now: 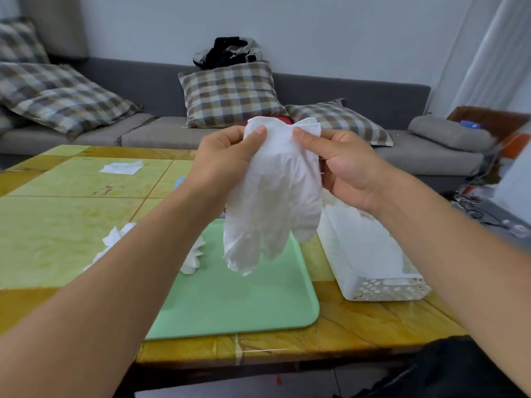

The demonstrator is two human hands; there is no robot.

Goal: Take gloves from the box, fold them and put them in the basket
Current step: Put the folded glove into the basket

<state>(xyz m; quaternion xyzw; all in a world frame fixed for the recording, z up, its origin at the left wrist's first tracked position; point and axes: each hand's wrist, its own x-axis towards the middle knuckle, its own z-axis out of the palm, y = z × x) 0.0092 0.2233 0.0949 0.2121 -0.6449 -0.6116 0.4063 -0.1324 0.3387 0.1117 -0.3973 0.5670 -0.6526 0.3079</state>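
Observation:
A thin white glove hangs in the air above the table, cuff up and fingers down. My left hand pinches the cuff's left corner, and my right hand pinches its right corner. Below the glove lies a pale green tray. A white perforated basket stands to the right of the tray with white gloves inside it. The glove box is mostly hidden behind my left hand and the hanging glove.
Crumpled white pieces lie at the tray's left edge and a flat white sheet lies far left on the yellow-green table. A grey sofa with checked cushions runs behind. Clutter and cables sit at the right.

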